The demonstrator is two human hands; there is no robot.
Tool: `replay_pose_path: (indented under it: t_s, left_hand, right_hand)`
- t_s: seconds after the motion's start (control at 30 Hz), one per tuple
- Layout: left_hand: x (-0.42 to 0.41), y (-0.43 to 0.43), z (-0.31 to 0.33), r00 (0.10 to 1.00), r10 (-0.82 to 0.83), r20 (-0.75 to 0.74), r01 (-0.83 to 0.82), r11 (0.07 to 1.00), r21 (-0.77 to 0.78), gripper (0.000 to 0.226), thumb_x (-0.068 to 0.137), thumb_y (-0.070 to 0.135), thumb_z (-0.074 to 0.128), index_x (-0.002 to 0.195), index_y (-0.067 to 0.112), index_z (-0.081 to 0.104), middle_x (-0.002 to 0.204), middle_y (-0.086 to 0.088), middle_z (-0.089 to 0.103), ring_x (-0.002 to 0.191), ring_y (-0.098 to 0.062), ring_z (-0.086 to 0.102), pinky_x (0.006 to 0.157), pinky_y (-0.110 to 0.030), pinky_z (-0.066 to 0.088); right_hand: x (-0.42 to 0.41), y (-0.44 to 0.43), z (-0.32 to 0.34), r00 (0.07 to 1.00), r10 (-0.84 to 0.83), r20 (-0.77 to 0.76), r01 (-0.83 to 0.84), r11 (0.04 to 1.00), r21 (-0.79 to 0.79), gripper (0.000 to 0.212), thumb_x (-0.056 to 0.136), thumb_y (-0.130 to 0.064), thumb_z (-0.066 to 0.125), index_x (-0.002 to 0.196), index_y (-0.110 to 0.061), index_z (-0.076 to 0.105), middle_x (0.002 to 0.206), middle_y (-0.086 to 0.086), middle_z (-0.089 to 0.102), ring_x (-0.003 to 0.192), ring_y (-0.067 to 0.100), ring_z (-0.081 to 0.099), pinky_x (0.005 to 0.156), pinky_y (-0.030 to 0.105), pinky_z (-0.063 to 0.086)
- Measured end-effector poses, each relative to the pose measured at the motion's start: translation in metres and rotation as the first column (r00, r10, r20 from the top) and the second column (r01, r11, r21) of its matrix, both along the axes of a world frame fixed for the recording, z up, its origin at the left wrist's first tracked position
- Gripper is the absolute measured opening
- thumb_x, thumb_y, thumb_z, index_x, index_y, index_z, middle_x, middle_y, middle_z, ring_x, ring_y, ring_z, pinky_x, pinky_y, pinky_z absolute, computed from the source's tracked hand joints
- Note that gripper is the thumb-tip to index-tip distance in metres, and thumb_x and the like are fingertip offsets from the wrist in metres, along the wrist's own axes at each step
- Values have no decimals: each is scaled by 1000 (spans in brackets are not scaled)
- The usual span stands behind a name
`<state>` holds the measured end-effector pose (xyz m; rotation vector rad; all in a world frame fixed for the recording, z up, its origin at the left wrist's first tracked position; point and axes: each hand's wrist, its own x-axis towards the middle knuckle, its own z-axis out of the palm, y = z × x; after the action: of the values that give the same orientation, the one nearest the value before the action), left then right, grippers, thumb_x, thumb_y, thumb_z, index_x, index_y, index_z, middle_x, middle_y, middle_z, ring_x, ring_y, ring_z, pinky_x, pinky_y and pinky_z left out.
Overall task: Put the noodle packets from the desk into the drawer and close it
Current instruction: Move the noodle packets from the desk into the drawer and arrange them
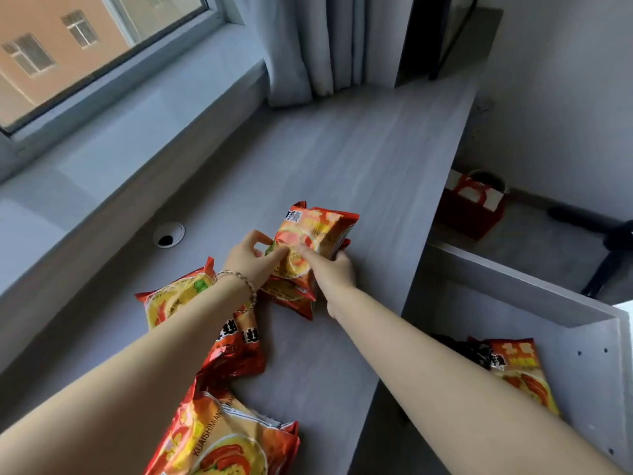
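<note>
A: Going from the left of the frame, what is there?

B: A packet (171,303) lies at centre left on the bench (342,159), partly under the left forearm, and another packet (219,440) sits at the bottom edge. In the middle, both hands meet on a small stack of packets (308,248).

A: How are they holding it?

B: The left hand (250,257), a bracelet (236,279) at its wrist, pinches the top packet's near-left edge. The right hand (334,270) cups the stack's right side, thumb across the top. Both arms reach well forward.

A: And the drawer?

B: The drawer (582,317) stands open at the lower right, with a packet (517,371) already inside.

A: How would you do this lift well?

B: I'd squeeze the stack from both sides so nothing slides out, then swing it right and lay it flat, so the drawer can shut.
</note>
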<state>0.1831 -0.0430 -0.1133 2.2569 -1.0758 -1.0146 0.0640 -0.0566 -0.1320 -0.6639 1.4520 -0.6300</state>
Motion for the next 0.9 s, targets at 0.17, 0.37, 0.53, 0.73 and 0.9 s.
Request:
replay_pose_path:
  t_s: [0.17, 0.37, 0.53, 0.73, 0.9]
  left_hand:
    - [-17, -1, 10, 996, -8, -91, 18, 993, 115, 69, 73, 33, 77, 131, 12, 46, 135, -15, 49, 120, -27, 50, 94, -33, 41]
    - [-61, 3, 22, 822, 183, -539, -87, 976, 199, 60, 68, 65, 63, 86, 8, 58, 85, -9, 57, 77, -27, 59, 74, -35, 51]
    - [-105, 27, -2, 807, 156, -569, 26, 954, 298, 47, 71, 59, 66, 63, 17, 49, 63, -1, 47, 57, -10, 41, 54, -19, 34]
    - [-177, 58, -12, 742, 145, -655, 77, 951, 298, 71, 58, 51, 80, 112, 8, 61, 105, -12, 71, 90, -29, 69, 87, -43, 55]
    - [-236, 75, -37, 972, 28, -234, 17, 982, 187, 47, 79, 39, 68, 109, 9, 48, 87, 0, 50, 82, -19, 49, 73, -32, 41]
  right_hand:
    - [-31, 10, -3, 1000, -30, -10, 30, 1000, -7, 44, 77, -34, 69, 115, -17, 56, 117, 6, 65, 100, 22, 61, 83, 33, 49]
    - [-105, 30, 24, 995, -4, 95, 14, 994, -105, 12, 80, -27, 67, 86, -29, 57, 100, 3, 68, 101, 23, 65, 94, 40, 51]
    - [-181, 50, 39, 983, -31, 179, 52, 992, -114, 15, 85, -22, 60, 100, -20, 60, 90, 3, 70, 84, 20, 66, 86, 38, 52]
    - [-262, 80, 5, 961, -233, 146, 225, 972, 67, 13, 83, -26, 60, 95, -20, 64, 71, 0, 76, 75, 19, 68, 68, 30, 54]
    - [-317, 101, -64, 864, -429, -265, 473, 871, 133, 45, 78, -29, 68, 114, -3, 61, 113, 12, 67, 103, 34, 64, 84, 37, 51]
